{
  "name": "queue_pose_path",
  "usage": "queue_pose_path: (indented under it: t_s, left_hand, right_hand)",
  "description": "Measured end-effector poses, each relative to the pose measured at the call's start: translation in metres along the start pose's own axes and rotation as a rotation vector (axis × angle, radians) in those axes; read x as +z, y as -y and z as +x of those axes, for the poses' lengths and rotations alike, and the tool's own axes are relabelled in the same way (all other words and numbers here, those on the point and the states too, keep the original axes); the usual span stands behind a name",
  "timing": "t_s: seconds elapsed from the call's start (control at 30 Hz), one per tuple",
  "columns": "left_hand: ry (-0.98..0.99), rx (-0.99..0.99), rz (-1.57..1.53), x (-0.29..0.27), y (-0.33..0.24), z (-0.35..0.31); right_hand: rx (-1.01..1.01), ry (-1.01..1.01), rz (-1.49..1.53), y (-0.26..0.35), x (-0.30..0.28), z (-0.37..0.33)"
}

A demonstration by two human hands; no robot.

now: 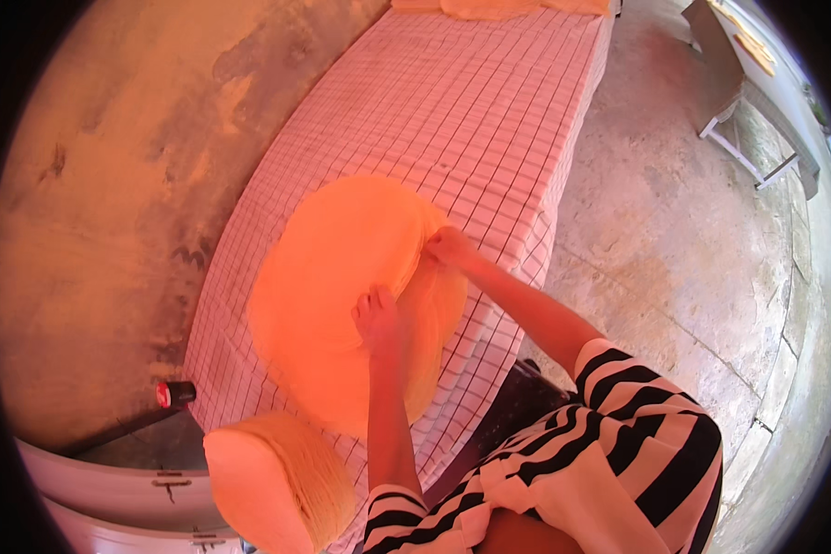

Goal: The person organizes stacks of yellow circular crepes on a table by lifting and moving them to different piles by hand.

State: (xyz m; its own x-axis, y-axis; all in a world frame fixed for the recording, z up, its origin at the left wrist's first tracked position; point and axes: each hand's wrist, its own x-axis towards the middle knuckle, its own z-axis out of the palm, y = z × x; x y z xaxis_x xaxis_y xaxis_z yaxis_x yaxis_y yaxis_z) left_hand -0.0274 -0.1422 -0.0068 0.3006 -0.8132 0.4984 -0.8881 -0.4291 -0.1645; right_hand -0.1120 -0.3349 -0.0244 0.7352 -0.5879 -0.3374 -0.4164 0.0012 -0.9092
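Note:
A pile of large, thin round sheets [328, 249], tinted orange, lies flat on a table under a checked cloth [489, 83]. The upper sheets sit shifted to the left over the others, leaving a curved edge between my hands. My right hand [451, 247] is closed in a pinch on that edge at the pile's right side. Nearer to me, my left hand [379, 319] has its fingers bent together at the same edge and seems to grip it; the fingertips are partly hidden. How many layers each hand has hold of cannot be made out.
A thick stack of similar sheets [282, 480] rests at the table's near left end. A dark container with a red end [175, 394] is beside the cloth, by a stained wall [129, 212]. White panels with latches [111, 480] are at lower left. Another table [766, 102] stands far right.

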Motion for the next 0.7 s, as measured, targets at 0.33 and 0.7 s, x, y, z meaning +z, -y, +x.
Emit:
queue_pose_path:
  t_s: [0.33,0.7]
  left_hand:
    - [-0.096,-0.022,-0.110,-0.011,-0.026,0.000]
    - [-0.192,-0.043,-0.029,-0.079,0.040,0.057]
  right_hand:
    - [-0.130,0.024,0.282,0.004,0.010,0.006]
    - [-0.027,0.086,0.691,0.048,-0.023,-0.025]
